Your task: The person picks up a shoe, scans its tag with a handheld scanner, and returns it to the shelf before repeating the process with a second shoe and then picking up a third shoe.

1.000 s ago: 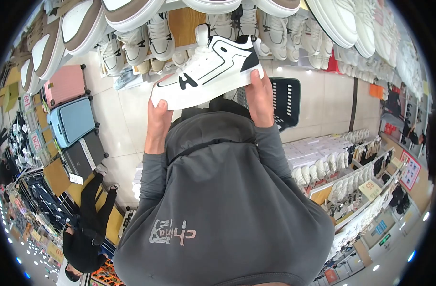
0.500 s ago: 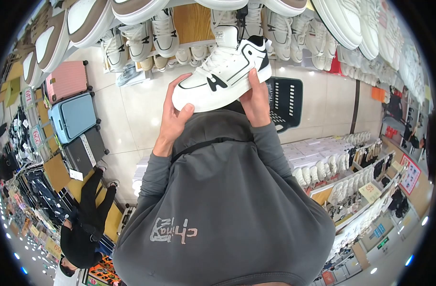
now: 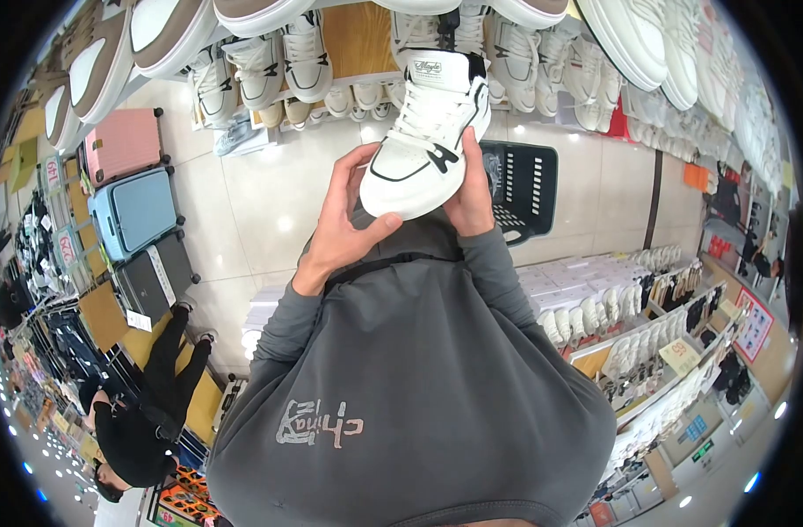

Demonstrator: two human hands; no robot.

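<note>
Two hands hold a white lace-up high-top sneaker with black trim (image 3: 422, 149) aloft before the wooden shoe shelf (image 3: 353, 39), above the pale tiled floor (image 3: 261, 189): left hand (image 3: 342, 230) with fingers half-curled at the toe, right hand (image 3: 473, 191) with fingers wrapped round its side; judged risk, the loose toe grip lets it drop.

The sole of the sneaker (image 3: 419, 158) is turned away and cannot be seen, and the palm of the right hand (image 3: 472, 189) is hidden behind its side. The writing on the tongue label (image 3: 437, 68), above the fingertips of the left hand (image 3: 342, 230), is too small to read. The black basket (image 3: 526, 184) is partly covered, just behind the right fingers.
</note>
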